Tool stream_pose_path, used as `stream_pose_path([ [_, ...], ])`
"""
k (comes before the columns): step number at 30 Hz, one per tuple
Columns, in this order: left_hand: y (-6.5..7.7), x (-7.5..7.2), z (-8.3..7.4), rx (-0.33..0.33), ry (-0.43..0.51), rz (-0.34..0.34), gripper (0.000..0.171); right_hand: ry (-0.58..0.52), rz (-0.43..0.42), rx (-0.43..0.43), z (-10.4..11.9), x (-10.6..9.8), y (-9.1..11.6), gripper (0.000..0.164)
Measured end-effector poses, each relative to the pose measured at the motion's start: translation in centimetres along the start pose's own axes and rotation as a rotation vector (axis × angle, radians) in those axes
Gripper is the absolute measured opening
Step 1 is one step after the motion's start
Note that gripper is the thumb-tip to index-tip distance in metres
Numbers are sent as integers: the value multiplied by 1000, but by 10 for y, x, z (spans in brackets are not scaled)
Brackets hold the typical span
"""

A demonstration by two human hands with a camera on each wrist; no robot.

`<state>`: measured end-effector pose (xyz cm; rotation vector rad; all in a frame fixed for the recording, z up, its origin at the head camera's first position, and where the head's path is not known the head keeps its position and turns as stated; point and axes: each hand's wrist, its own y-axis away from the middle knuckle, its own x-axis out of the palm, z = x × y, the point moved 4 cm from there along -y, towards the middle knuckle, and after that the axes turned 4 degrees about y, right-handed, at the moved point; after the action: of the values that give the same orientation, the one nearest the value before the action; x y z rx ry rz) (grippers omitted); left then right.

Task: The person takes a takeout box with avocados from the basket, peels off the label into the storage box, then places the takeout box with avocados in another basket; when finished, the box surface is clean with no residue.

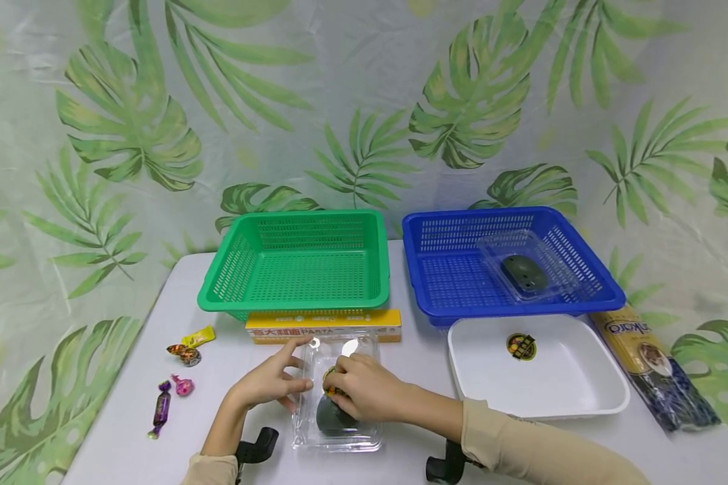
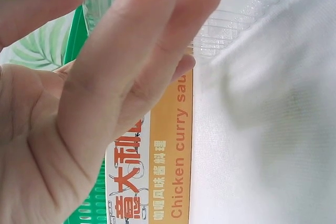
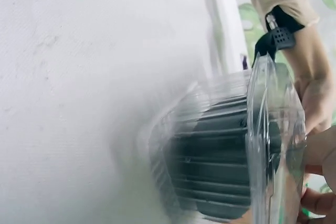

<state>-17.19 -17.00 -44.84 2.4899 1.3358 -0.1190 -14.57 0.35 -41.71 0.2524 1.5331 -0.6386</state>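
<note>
A clear plastic clamshell box (image 1: 338,439) lies on the table with a dark, rounded object (image 1: 332,416) inside. My right hand (image 1: 370,387) is over its lid, curled fingers at a round black-and-yellow sticker (image 1: 329,381) and partly covering it. The fingers seem to pinch the sticker. At the box's left edge is my left hand (image 1: 271,378), its fingers loosely spread. Ribbed plastic walls of the box (image 3: 210,156) show in the right wrist view. The left wrist view shows my left hand (image 2: 89,77) with extended fingers near the box's edge.
A yellow pasta box (image 1: 324,325) lies behind the clear box, before a green basket (image 1: 294,310). A blue basket (image 1: 449,283) holds another clear box (image 1: 497,252). A white tray (image 1: 540,397) bears a similar sticker (image 1: 522,346). Right: a packet (image 1: 649,364); left: several candies (image 1: 162,407).
</note>
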Motion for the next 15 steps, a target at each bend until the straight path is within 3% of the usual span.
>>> stream_pose_path([
  [2,1,0,0,3,5,0,79,48,-6,26,4,-1,-1,8],
  [6,2,1,-1,5,13,-4,79,247,7,58,19,-6,-1,7],
  [9,2,1,-2,5,6,-9,79,371,34,36,30,-7,-2,8],
  [15,2,1,-3,3,3,-15,78,492,73,-42,34,-5,-5,21],
])
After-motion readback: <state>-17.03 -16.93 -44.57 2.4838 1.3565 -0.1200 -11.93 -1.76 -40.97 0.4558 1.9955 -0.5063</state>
